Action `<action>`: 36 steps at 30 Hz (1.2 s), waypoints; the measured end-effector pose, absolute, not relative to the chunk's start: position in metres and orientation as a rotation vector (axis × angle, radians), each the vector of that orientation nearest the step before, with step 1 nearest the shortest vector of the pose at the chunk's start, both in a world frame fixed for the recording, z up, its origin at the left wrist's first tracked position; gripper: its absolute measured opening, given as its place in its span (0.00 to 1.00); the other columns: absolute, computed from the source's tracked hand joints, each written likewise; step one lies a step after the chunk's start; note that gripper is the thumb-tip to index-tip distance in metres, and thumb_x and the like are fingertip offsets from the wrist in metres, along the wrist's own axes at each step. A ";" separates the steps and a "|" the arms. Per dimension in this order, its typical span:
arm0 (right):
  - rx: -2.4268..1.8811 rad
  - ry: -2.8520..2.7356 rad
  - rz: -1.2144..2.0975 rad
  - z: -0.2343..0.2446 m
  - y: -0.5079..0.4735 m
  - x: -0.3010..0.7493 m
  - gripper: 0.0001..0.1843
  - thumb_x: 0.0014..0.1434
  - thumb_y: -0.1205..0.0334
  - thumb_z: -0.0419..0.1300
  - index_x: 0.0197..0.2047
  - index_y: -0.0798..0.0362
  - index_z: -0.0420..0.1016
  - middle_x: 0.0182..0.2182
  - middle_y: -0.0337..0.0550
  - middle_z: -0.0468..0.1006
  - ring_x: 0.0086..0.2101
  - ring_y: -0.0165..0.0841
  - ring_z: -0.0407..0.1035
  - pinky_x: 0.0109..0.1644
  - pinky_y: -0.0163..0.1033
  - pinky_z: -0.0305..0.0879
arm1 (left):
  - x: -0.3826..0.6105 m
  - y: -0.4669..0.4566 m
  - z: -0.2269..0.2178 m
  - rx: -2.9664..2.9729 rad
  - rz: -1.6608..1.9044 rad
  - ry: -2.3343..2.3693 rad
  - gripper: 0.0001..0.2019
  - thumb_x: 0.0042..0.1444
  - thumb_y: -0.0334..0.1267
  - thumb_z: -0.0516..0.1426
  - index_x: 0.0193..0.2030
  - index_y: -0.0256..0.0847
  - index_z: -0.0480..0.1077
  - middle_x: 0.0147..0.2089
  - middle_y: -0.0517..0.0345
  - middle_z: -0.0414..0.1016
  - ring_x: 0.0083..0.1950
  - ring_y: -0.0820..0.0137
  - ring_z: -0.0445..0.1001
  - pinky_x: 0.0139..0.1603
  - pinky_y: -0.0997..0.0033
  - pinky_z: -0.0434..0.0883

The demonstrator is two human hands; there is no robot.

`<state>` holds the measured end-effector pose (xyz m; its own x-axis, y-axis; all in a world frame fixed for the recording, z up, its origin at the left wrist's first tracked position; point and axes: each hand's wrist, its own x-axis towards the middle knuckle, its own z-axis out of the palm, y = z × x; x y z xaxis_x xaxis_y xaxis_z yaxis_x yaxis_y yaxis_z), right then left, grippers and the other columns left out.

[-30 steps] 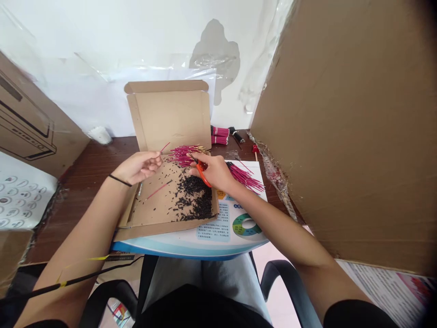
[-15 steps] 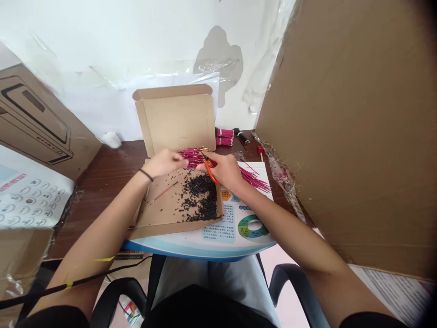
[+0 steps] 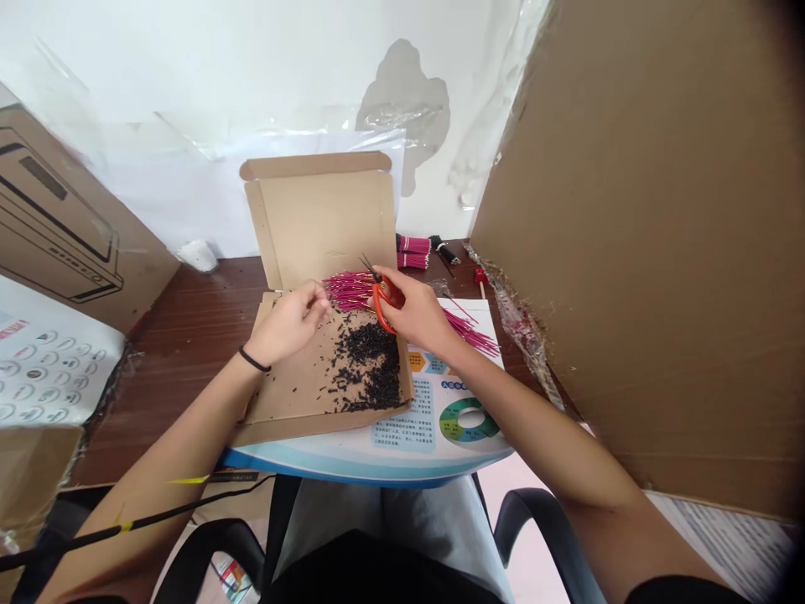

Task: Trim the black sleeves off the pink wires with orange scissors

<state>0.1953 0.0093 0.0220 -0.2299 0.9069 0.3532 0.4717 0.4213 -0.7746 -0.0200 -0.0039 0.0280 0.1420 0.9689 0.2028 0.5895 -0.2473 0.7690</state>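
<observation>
My right hand point(image 3: 418, 310) grips orange-handled scissors point(image 3: 381, 309), their slim dark blades slightly apart and pointing up and left. The blades are above the back of an open cardboard box point(image 3: 270, 411). My left hand point(image 3: 290, 320) is over the box's left part, fingers curled with thumb and fingertips close together. What they hold, if anything, is too small to make out. Between the hands, a pile of magenta wires point(image 3: 349, 291) lies at the back of the box. Many short black pieces point(image 3: 371, 369) are scattered on the box floor.
More magenta wires point(image 3: 469, 333) lie right of the box on a printed sheet point(image 3: 402, 461). Tied magenta bundles point(image 3: 413, 252) and a black bundle point(image 3: 445, 249) lie behind. A tall cardboard panel point(image 3: 641, 252) stands on the right, a printed carton point(image 3: 81, 226) on the left.
My left hand has drawn back left and toward me, away from the wire pile. The single wire on the box floor no longer shows. The scissors' blades now point farther up.
</observation>
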 end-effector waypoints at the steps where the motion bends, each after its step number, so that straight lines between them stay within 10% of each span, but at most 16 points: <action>1: -1.177 -1.842 0.680 0.022 0.009 0.195 0.27 0.57 0.60 0.60 0.61 0.53 0.72 0.39 0.43 0.81 0.34 0.32 0.72 0.43 0.41 0.68 | -0.016 -0.002 0.026 1.726 1.084 1.345 0.08 0.57 0.39 0.59 0.33 0.42 0.63 0.27 0.61 0.68 0.27 0.72 0.69 0.32 0.72 0.71; 7: -1.182 -1.894 0.667 0.014 0.007 0.193 0.26 0.58 0.61 0.58 0.60 0.54 0.72 0.43 0.47 0.82 0.36 0.34 0.72 0.44 0.42 0.68 | 0.004 -0.008 0.002 1.176 1.292 0.919 0.21 0.53 0.46 0.65 0.50 0.44 0.65 0.27 0.65 0.68 0.25 0.77 0.67 0.24 0.78 0.72; 26: -1.198 -1.947 0.609 0.009 0.004 0.190 0.24 0.58 0.62 0.58 0.58 0.51 0.73 0.40 0.43 0.81 0.32 0.32 0.71 0.39 0.40 0.66 | 0.003 -0.011 -0.003 1.174 1.253 0.848 0.13 0.56 0.43 0.63 0.45 0.43 0.67 0.28 0.64 0.68 0.27 0.77 0.69 0.30 0.72 0.80; 36: -1.282 -2.077 0.532 0.020 -0.002 0.193 0.14 0.56 0.48 0.61 0.36 0.50 0.74 0.21 0.35 0.69 0.22 0.28 0.56 0.30 0.35 0.54 | 0.004 -0.012 0.003 1.104 1.254 0.796 0.12 0.55 0.37 0.64 0.44 0.43 0.67 0.24 0.65 0.64 0.23 0.79 0.59 0.17 0.85 0.56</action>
<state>0.1932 -0.0019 0.0201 -0.3258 0.8958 0.3023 0.6399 0.4443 -0.6270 0.0041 -0.0116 0.0029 0.1779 0.9787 0.1021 -0.3239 -0.0398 0.9453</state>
